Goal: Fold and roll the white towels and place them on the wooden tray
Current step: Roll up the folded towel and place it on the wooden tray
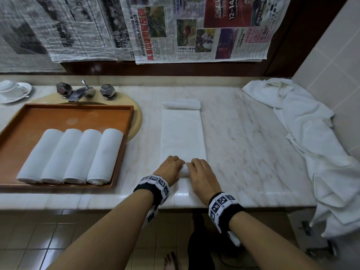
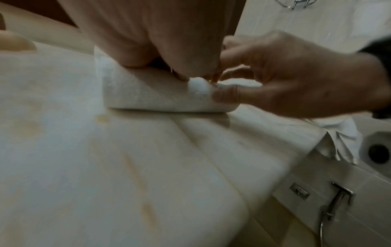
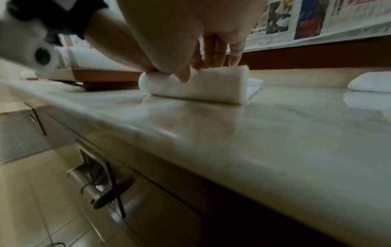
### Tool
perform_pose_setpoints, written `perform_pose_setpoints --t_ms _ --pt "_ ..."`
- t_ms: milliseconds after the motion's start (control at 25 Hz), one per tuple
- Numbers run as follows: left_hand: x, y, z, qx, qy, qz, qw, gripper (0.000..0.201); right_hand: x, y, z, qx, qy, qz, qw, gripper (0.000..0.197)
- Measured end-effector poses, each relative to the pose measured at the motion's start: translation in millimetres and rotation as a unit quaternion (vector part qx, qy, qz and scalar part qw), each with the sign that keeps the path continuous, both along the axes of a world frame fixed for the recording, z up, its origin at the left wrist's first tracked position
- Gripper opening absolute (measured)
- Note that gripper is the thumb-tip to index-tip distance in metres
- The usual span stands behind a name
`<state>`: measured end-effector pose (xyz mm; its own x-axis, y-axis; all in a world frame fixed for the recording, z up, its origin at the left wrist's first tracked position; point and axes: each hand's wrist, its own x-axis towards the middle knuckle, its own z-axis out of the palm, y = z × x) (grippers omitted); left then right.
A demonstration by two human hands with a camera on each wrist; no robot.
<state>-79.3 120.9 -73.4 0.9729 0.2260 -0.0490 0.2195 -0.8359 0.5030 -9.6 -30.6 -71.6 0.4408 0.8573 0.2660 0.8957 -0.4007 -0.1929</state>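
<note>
Both hands on it: left hand (image 1: pixel 171 168) and right hand (image 1: pixel 200 172) curl their grip round the roll (image 1: pixel 185 170), bottom centre on the desk (image 1: pixel 253 143); the flat towel (image 1: pixel 183 133) stretches straight up-frame, roll lying crosswise.

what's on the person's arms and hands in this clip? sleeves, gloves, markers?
Bare forearms, no sleeves or gloves. Left hand and right hand each sit ahead of a black wristband ringed with white square tags printed in black patterns. A white camera unit hangs under the right wrist.
</note>
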Motion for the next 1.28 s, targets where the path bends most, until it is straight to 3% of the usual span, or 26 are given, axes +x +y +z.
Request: perform_pose_setpoints --t_ms 120,200,320,480,560,680,800,880,1080,1200,1280 --pt "4.0 -1.5 2.4 0.014 0.003 0.013 1.0 0.031 -1.1 -0.2 -5.9 -0.029 -0.009 -0.005 1.0 0.055" --pt "-0.9 -9.6 5.8 0.041 -0.053 0.036 0.997 0.025 4.2 4.9 2.4 -0.044 0.012 -0.021 0.999 0.062" --pt "-13.2 -17.6 3.5 0.07 -0.135 0.053 0.987 0.019 15.3 12.2 17.6 -0.097 0.075 -0.029 0.992 0.053" --pt "-21.0 -19.8 -8.2 0.06 -0.18 0.06 0.98 0.036 35.5 12.9 17.5 -0.134 0.13 0.019 0.982 0.048" --pt "-20.2 -19.8 -9.9 0.052 -0.166 0.057 0.983 0.042 34.7 11.7 16.9 -0.128 0.122 0.018 0.984 0.049" --pt "-2.4 -10.8 0.4 0.038 -0.067 0.064 0.995 0.037 21.2 8.2 8.6 -0.093 0.042 0.017 0.995 0.059" --pt "14.2 -3.8 9.1 0.047 0.024 0.049 0.997 0.038 13.5 8.9 3.9 -0.085 0.025 0.023 0.996 0.063" --pt "10.3 -9.1 12.5 0.047 0.009 0.066 0.997 0.039 20.0 14.0 10.4 -0.078 0.057 0.021 0.995 0.058" --pt "-28.7 -27.4 -1.4 0.069 -0.161 0.054 0.983 0.046 37.3 15.6 21.7 -0.162 0.152 0.054 0.973 0.049" --pt "-31.9 -26.9 -1.1 0.055 -0.142 0.045 0.987 0.048 29.4 6.5 18.9 -0.159 0.154 0.057 0.973 0.049" --pt "-22.9 -20.4 4.7 0.06 -0.078 0.039 0.994 0.042 18.1 4.2 12.9 -0.123 0.094 0.019 0.988 0.053"
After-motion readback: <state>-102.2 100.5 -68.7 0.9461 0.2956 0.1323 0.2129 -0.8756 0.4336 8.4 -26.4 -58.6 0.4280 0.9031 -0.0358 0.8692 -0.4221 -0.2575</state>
